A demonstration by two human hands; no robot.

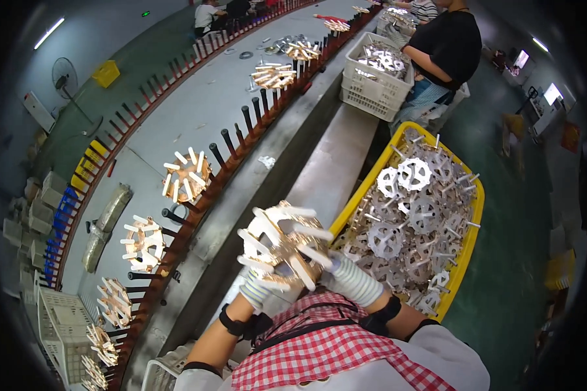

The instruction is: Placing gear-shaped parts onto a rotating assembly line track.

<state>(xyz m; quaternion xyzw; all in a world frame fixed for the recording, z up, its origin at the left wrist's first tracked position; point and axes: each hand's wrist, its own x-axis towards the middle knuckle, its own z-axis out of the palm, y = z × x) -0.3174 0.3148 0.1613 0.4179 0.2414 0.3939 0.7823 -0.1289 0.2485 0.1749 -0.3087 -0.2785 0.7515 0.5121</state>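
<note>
A round copper-coloured metal part with several white pegs [284, 246] is held up in front of my body. My left hand [259, 288], in a white striped glove, grips its lower left side. On the lower right side, my right hand [347, 279] in a matching glove is closed around the edge. Most of my fingers are hidden behind the part. Just to the right stands a yellow crate [477, 215], heaped with silver wheel-shaped metal pieces [385, 240] that have pegs too.
On the left curves a line of upright black-tipped spindles [227, 142], several bearing copper-coloured pegged parts [188, 176]. A metal bench [336, 153] runs ahead. Beyond it are a white crate [376, 94] of silver parts and a co-worker in black [447, 49]. A wrapped bundle [105, 228] lies inside the line.
</note>
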